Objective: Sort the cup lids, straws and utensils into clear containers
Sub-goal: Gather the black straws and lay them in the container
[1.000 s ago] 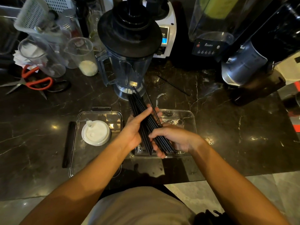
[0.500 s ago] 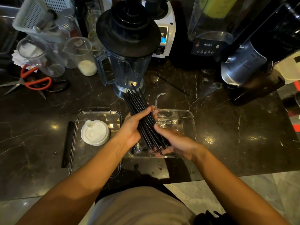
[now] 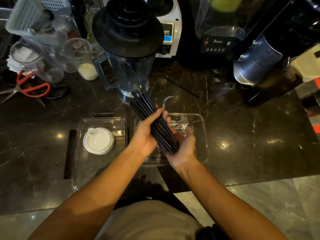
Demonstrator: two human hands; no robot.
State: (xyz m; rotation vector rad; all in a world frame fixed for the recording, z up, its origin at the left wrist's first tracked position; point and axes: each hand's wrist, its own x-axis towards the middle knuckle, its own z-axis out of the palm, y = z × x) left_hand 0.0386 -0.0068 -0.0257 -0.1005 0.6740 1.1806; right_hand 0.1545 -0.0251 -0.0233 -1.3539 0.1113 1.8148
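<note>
A bundle of black straws point(image 3: 154, 122) slants from the blender base down toward me. My left hand point(image 3: 147, 134) wraps around its middle from the left. My right hand point(image 3: 181, 146) cups its near end from below, palm up. Both hands hover over a clear container point(image 3: 202, 135) that holds crinkled clear wrap. To the left stands a second clear container point(image 3: 78, 153) with a white cup lid point(image 3: 98, 141) lying in it. One loose black straw point(image 3: 181, 87) lies on the counter behind.
A blender jug point(image 3: 128, 54) stands right behind the straws. Measuring cups point(image 3: 81, 58) and orange-handled scissors point(image 3: 32, 89) sit at the left, machines point(image 3: 256, 59) along the back right. A black strip point(image 3: 69, 153) lies left of the lid container. The counter edge runs near my body.
The fanned straws have been gathered into a tight bundle. My right hand turned from gripping them on top to cupping the near end from below.
</note>
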